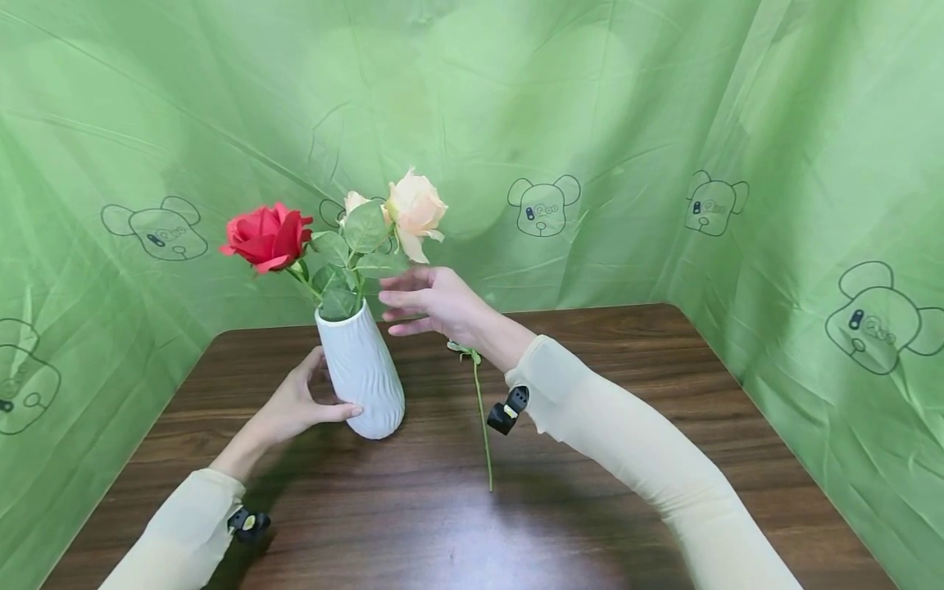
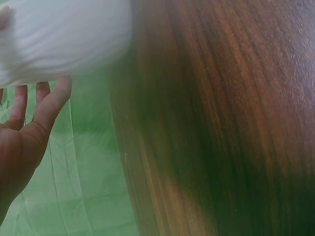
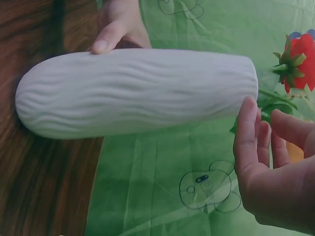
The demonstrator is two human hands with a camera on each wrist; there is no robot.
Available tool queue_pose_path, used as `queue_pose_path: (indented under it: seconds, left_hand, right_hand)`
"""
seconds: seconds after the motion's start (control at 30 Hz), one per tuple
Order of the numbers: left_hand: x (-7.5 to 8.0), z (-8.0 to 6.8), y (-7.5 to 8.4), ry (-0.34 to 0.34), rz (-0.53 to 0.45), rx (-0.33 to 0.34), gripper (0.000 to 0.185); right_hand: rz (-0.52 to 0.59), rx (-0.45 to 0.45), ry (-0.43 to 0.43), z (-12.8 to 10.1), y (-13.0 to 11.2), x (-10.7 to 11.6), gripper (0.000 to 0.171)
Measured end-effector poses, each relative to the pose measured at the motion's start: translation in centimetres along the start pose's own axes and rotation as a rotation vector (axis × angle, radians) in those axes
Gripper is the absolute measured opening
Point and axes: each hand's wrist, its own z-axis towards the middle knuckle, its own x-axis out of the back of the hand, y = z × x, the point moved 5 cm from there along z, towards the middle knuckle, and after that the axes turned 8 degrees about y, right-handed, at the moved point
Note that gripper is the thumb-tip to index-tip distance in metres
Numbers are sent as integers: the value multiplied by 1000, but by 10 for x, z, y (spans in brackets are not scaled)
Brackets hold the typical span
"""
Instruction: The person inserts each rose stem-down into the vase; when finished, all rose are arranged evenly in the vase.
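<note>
A white vase (image 1: 361, 369) with a wavy ribbed surface leans to the left in the head view. My left hand (image 1: 298, 401) holds it low on its left side, thumb (image 3: 102, 45) on the front and fingers (image 2: 54, 101) behind. From its mouth rise a red rose (image 1: 267, 238), a peach rose (image 1: 416, 205), a smaller pale bloom (image 1: 354, 202) and green leaves (image 1: 366, 228). Beside the rim, on the right, my right hand (image 1: 435, 303) has its fingers loosely extended below the peach rose, with nothing held between them.
A loose green stem (image 1: 481, 418) with small leaves lies on the dark wooden table (image 1: 619, 492), under my right forearm, which hides its upper end. Green cloth (image 1: 627, 98) printed with bear faces encloses the table's back and sides.
</note>
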Motion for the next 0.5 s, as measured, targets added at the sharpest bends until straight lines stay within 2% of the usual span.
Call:
queue_pose_path:
  seconds: [0.27,0.5]
  left_hand:
    - [1,-1,0,33,81,-43,84]
    - [-1,-5,4,101,136,-91,81]
  right_hand:
    - [-65,8,27,-2,4,27,39]
    - [-149,-57,28,-4,20,57,42]
